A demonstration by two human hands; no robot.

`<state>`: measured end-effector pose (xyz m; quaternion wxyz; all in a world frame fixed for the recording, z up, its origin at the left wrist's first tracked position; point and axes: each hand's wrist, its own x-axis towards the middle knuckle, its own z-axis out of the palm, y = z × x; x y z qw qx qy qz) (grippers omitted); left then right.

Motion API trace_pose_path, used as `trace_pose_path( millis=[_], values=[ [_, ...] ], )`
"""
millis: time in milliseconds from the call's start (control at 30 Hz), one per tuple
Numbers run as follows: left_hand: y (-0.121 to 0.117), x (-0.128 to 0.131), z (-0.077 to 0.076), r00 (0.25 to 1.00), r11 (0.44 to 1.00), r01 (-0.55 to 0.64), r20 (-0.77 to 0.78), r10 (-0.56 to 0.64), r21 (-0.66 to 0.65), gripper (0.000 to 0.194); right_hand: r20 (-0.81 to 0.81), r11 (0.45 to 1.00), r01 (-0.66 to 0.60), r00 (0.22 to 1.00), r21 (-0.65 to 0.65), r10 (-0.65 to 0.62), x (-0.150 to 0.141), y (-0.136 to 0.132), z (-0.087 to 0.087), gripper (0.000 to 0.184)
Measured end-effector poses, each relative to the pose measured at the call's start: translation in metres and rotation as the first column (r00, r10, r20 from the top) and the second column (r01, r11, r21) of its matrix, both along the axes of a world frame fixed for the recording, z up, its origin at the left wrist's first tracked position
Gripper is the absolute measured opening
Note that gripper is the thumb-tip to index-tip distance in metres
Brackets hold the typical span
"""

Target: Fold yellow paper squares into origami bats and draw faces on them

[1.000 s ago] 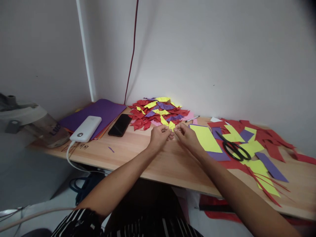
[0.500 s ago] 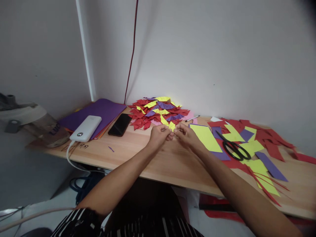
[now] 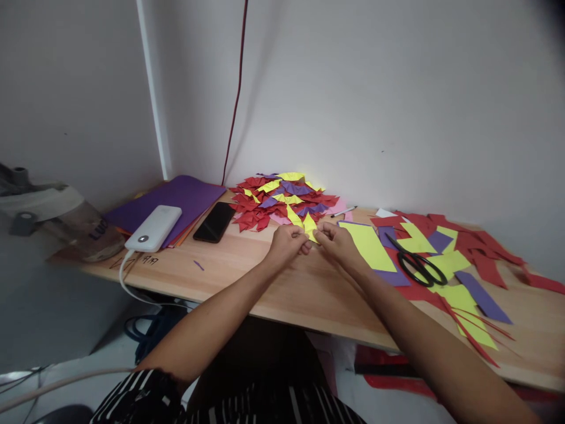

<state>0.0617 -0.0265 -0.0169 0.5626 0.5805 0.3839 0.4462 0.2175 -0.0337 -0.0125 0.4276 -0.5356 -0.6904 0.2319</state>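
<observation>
Between my two hands is a small piece of folded yellow paper, its pointed tip sticking up. My left hand pinches its left side with thumb and fingers. On the other side my right hand grips it the same way, and the fingers partly cover the paper. Just behind the hands lies a heap of folded paper pieces in red, yellow and purple. Close to my right hand rests a stack of yellow sheets on purple ones.
Black-handled scissors lie among cut paper scraps on the right. A pen is near the wall. Leftward are a phone, a white power bank with a cable, purple sheets and a large clear bottle.
The yellow paper's tip now stands taller between the fingers. My right hand has shifted very slightly, while the left hand stays nearly in place.
</observation>
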Motion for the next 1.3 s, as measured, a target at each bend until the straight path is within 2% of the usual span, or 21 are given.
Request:
trace_pose_path(
  millis=[367,633,767,900,1067,1167,1300],
  values=[
    [0.003,-0.001,-0.005,0.991,0.987,-0.065,-0.104,0.080,0.145,0.021,-0.015,0.999,-0.030,0.999,-0.027,0.030,-0.003,0.000,-0.002,0.025],
    [0.004,-0.001,-0.004,0.988,0.983,-0.098,-0.106,0.115,0.156,0.015,-0.133,0.994,-0.092,0.988,-0.057,0.083,-0.005,0.001,0.001,0.018],
    [0.003,-0.001,-0.004,0.992,0.984,-0.071,-0.095,0.087,0.161,0.017,-0.190,0.990,-0.114,0.977,-0.083,0.096,-0.005,0.003,0.001,0.019],
    [0.005,0.001,-0.006,0.999,0.996,-0.030,-0.041,0.034,0.088,0.015,-0.231,0.984,-0.144,0.966,-0.103,0.117,-0.002,0.003,0.001,0.018],
    [0.007,0.001,-0.004,0.997,0.998,0.011,0.074,-0.006,-0.064,0.011,-0.247,0.980,-0.180,0.957,-0.084,0.155,0.004,0.001,0.001,0.033],
    [0.007,-0.002,-0.001,0.991,0.988,0.016,0.131,0.005,-0.154,0.012,-0.144,0.986,-0.164,0.975,0.030,0.166,0.005,-0.002,0.002,0.028],
    [0.007,-0.004,0.002,0.982,0.970,0.022,0.188,0.025,-0.244,0.012,0.090,0.970,-0.171,0.984,0.176,0.157,0.004,-0.005,0.002,0.018]
  ],
)
